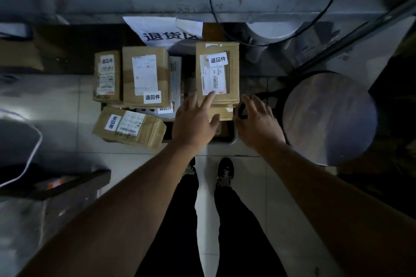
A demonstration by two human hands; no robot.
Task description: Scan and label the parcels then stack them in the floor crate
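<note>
Cardboard parcel (217,73) lies just beyond both open hands (227,123).

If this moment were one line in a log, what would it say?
step: stacking | left hand: open, fingers on top parcel | right hand: open, beside it | crate: several labelled parcels

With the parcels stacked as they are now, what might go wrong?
1. The tilted parcel at the front left overhangs the crate edge and may slide onto the floor.
2. The top right parcel sits on a stack; the left hand could nudge it off.
</note>
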